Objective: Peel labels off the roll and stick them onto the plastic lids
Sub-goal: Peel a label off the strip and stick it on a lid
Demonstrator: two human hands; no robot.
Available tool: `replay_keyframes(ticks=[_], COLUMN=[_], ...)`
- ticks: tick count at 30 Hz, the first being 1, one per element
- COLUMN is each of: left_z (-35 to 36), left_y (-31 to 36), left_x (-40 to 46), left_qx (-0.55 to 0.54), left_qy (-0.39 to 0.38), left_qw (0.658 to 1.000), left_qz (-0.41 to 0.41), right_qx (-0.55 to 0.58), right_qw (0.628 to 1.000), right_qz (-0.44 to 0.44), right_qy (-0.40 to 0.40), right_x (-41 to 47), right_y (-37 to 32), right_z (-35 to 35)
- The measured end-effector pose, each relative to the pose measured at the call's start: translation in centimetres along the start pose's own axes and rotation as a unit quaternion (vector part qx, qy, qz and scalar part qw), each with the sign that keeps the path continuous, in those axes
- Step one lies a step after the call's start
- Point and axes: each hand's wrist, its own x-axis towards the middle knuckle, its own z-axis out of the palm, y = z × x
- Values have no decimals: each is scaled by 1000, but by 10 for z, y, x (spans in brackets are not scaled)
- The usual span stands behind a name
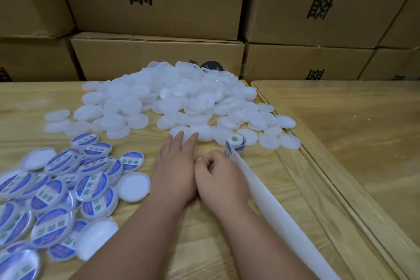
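A big heap of plain white plastic lids lies on the wooden table ahead of me. At the lower left sits a pile of lids with blue and white labels. A small label roll stands just right of my hands, and its white backing strip trails toward the lower right. My left hand lies flat with straight fingers, the fingertips touching a plain lid at the heap's near edge. My right hand is curled beside the roll; whether it pinches a label is hidden.
Stacked cardboard boxes with black print form a wall behind the table. A second wooden table adjoins on the right, with a seam between the two. A dark round object shows behind the heap.
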Motion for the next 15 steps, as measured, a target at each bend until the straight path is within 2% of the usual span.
replay_keyframes(ticks=[4, 8, 11, 15], left_z=[-9, -12, -13, -11], left_y=[0, 0, -1, -7], left_x=[-36, -55, -47, -33], left_qx=[-92, -134, -155, -132], left_qy=[29, 56, 63, 26], left_qw=[995, 989, 986, 991], left_qz=[-11, 8, -8, -12], right_qx=[-49, -81, -45, 35], right_qw=[998, 995, 998, 997], right_qz=[-22, -44, -36, -53], right_qy=[-32, -48, -38, -54], right_x=[1, 2, 2, -4], right_y=[-3, -2, 2, 3], right_z=[-2, -1, -1, 1])
